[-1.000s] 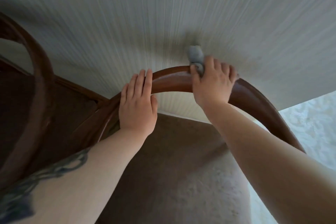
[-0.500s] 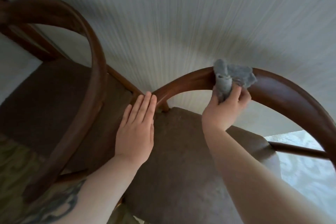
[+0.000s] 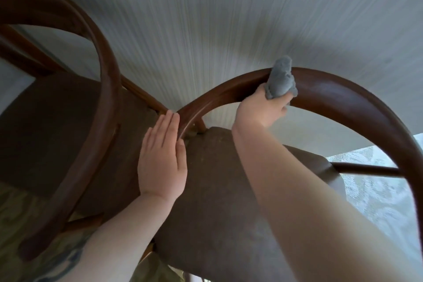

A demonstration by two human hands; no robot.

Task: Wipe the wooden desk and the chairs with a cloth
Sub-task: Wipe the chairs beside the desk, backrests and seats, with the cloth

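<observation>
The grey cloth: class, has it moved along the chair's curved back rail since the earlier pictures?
Yes. The grey cloth, gripped by the right hand, has slid rightward along the curved back rail, farther from its lower left end where the left hand rests.

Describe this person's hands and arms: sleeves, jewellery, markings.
Both forearms are bare, with no sleeve in view. The left hand and right hand show no rings, and neither wrist has a watch or band. A dark tattoo marks the left forearm.

A pale striped wall (image 3: 229, 18) rises above a patterned light floor (image 3: 377, 201).
</observation>
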